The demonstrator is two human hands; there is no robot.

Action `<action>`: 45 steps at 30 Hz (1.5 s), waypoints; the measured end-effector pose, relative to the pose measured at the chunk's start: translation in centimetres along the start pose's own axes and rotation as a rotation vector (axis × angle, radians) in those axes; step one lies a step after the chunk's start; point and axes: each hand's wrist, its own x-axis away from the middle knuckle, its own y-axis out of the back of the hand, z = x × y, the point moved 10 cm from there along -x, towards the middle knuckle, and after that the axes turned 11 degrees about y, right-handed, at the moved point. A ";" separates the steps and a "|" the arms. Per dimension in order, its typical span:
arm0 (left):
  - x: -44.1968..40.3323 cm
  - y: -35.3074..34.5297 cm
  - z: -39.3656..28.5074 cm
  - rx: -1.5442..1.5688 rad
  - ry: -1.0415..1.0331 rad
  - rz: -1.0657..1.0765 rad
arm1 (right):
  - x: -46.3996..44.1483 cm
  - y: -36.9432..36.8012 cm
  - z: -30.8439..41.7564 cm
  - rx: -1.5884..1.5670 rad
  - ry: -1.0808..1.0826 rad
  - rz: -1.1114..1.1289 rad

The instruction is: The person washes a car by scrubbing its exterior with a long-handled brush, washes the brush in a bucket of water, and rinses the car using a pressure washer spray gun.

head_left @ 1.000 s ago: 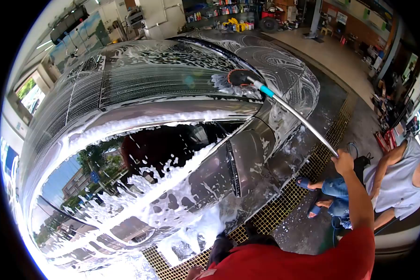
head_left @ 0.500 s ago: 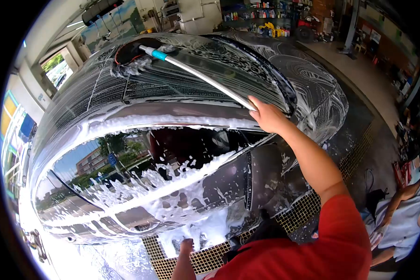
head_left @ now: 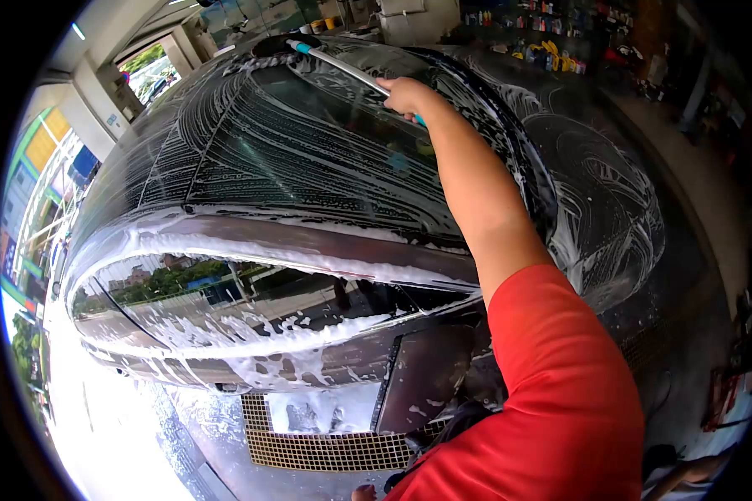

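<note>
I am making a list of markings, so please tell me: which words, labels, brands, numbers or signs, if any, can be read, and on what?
No text can be read.
Small multicoloured bottles at the back: any labels are too small and blurred.
Straight silver metal pole: no lettering can be made out.

from afar i see a plain red sleeve (head_left: 560,376), a silver pole (head_left: 347,68) with teal parts, a black brush head (head_left: 271,47), a dark car roof (head_left: 309,159) with white curved stripes, and a floor grating (head_left: 309,452) in yellowish grid pattern.
</note>
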 end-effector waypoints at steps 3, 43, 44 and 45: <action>-0.8 -3.4 0.8 -0.209 -0.076 0.054 | 8.9 0.6 -5.8 0.121 -0.038 -0.103; -2.5 -15.3 -2.2 -0.590 -0.272 0.272 | 41.5 -0.6 -26.8 0.092 -0.261 -0.154; -3.2 -16.5 -3.8 -0.587 -0.284 0.304 | 46.3 -1.5 -26.6 0.066 -0.273 -0.137; -3.8 -17.9 -6.0 -0.574 -0.297 0.331 | 50.9 -1.7 -24.7 0.032 -0.292 -0.133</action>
